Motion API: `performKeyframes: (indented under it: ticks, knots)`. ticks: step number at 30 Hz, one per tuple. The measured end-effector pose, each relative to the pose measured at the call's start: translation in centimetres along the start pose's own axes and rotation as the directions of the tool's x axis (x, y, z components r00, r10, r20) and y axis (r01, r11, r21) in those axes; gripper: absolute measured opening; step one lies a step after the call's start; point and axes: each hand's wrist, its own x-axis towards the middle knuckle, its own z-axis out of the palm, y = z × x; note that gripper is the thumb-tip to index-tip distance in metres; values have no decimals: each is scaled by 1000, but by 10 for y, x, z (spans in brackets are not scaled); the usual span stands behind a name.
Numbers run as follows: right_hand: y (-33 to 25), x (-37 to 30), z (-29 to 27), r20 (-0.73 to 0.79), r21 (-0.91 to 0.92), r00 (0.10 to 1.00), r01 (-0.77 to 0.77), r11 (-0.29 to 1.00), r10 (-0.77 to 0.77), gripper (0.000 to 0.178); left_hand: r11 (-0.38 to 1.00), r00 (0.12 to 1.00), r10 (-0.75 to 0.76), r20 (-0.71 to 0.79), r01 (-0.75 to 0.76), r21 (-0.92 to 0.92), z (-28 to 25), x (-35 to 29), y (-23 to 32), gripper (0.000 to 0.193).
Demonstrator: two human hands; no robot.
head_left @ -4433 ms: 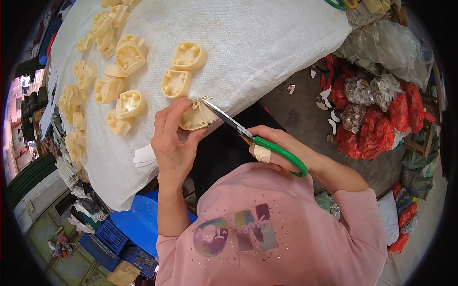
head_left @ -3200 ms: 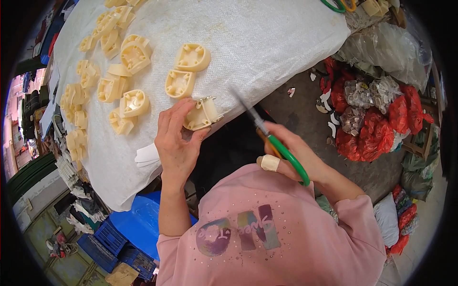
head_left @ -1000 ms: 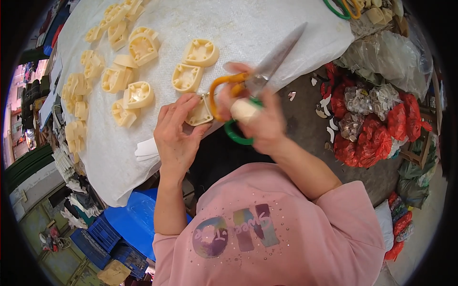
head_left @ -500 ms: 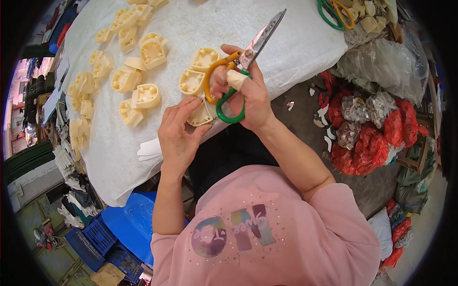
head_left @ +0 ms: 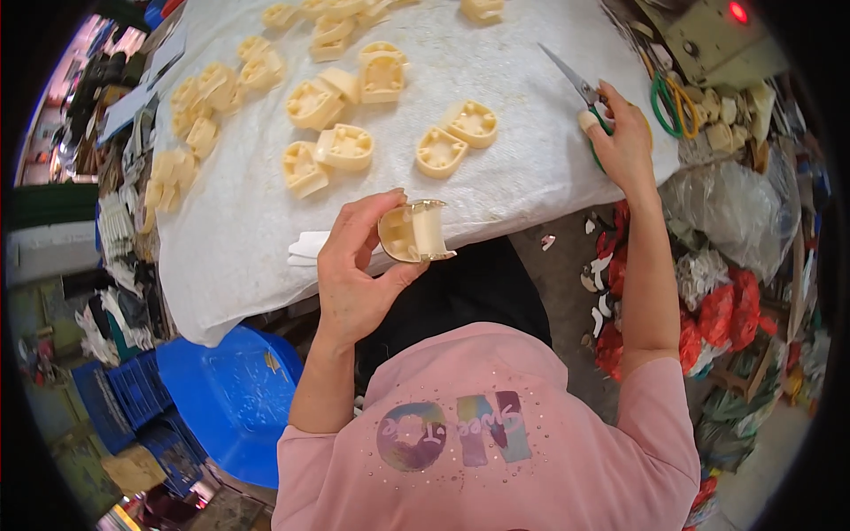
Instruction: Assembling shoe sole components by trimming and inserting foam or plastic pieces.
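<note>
Between the thumb and fingers of my left hand (head_left: 354,270) is a cream plastic casing (head_left: 428,232) with a shiny gold-coloured rim. It is tilted, so its hollow inside shows, just over the near edge of the table. Out at the right side of the white-covered table, my right hand (head_left: 627,146) is closed about the handles of a pair of scissors (head_left: 569,75). Their blades point away to the far left, low over the cloth. One finger of that hand is wrapped in pale tape. My palm partly hides the green and orange handles.
Several cream casings (head_left: 441,152) lie in groups on the white cloth (head_left: 496,84). White strips (head_left: 308,246) sit at the near edge. Green-and-orange scissors (head_left: 666,106) rest at the right beside a machine (head_left: 708,40). A blue plastic chair (head_left: 235,403) and red bags (head_left: 611,350) stand below.
My right hand has carried the scissors away from the casing to the right side of the table. The casing has turned in my left hand, and my view has shifted.
</note>
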Motion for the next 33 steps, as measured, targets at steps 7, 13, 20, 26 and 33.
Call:
performKeyframes:
  ticks: [7,13,20,26,33]
  knots:
    - [-26,-14,11,-48,-337,948,282,898,-315,40,946,858,115,-501,59,319,-67,-61,-27,57]
    - [-111,-45,35,83,339,888,402,850,-453,32,683,364,157,-918,631,367,-182,-194,-106,54]
    - [-177,-87,74,222,526,656,543,655,-722,25,392,260,-51,-964,894,220,-186,-241,-151,45]
    - [-205,-94,86,377,435,560,597,675,-738,24,645,508,676,-534,-58,762,-109,-107,9,25]
    - [-208,-90,85,507,361,495,621,696,-705,16,-110,-320,848,-422,-886,450,-22,-56,110,36]
